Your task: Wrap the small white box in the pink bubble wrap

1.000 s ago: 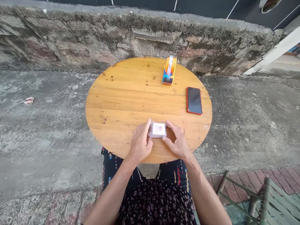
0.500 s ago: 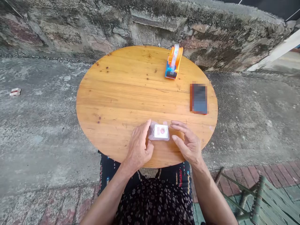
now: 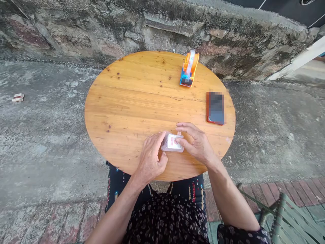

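R hand (image 3: 196, 142), just now clear of the wrapped pkt (image 3: 170, 145), has swung in, thumb over its right end, fingers parted, contact unclear; so both hands attend pkt, nr table's (image 3: 142, 105) near edge. L hand (image 3: 152, 154) curls round left end; can't tell if gripping.

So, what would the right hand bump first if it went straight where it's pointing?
Probably the small wrapped packet; the right hand has its thumb over or on it, though I can't tell which.

On table (image 3: 127, 101) | packet (image 3: 171, 143) front | phone (image 3: 215, 109) right | tape dispenser (image 3: 189, 70) behind (wall (image 3: 172, 28) beyond)
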